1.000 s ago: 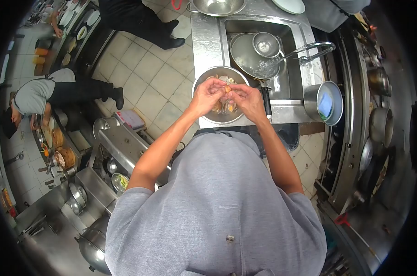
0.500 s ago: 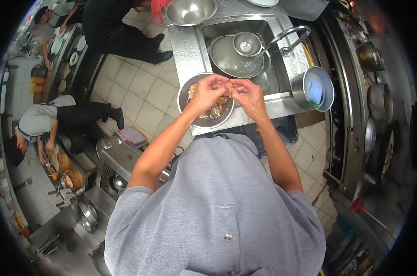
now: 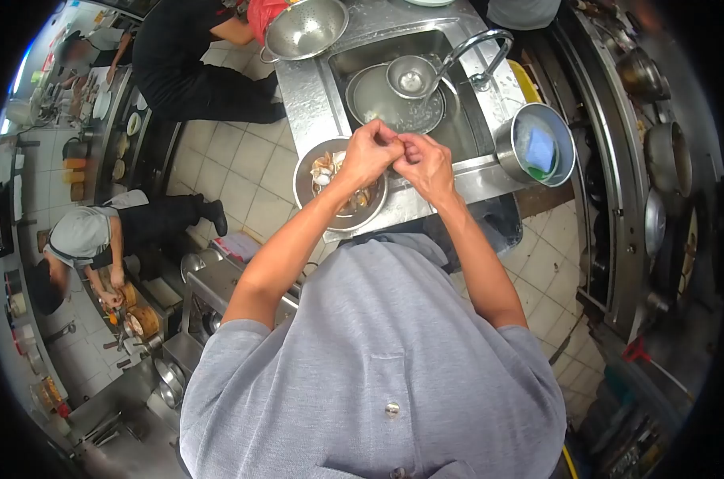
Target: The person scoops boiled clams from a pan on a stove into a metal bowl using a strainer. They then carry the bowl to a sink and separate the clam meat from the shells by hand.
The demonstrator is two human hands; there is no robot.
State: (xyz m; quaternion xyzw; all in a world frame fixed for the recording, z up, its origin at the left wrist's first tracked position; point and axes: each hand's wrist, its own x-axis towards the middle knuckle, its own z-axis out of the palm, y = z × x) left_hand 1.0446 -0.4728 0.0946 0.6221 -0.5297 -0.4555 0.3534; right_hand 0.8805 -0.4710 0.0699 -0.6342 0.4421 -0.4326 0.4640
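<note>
My left hand (image 3: 367, 160) and my right hand (image 3: 427, 168) meet above the near edge of the sink counter. Their fingertips pinch together on a small brownish food piece, mostly covered by the fingers; its kind I cannot make out. Beneath my left hand stands a round metal bowl (image 3: 301, 188), partly hidden by hand and wrist. Wet brown and whitish food pieces (image 3: 323, 169) lie inside it.
Ahead is a metal sink (image 3: 475, 132) holding a large pan (image 3: 371, 108) and a small metal bowl (image 3: 410, 77) under a curved tap (image 3: 501, 49). A colander (image 3: 306, 30) stands at left, a metal pot (image 3: 505, 148) with a blue sponge (image 3: 540, 149) at right. Other people work at left.
The view has shifted, so the sink and bowl appear further left. My hands have closed tighter around the brownish piece, and more of the bowl's contents shows.
</note>
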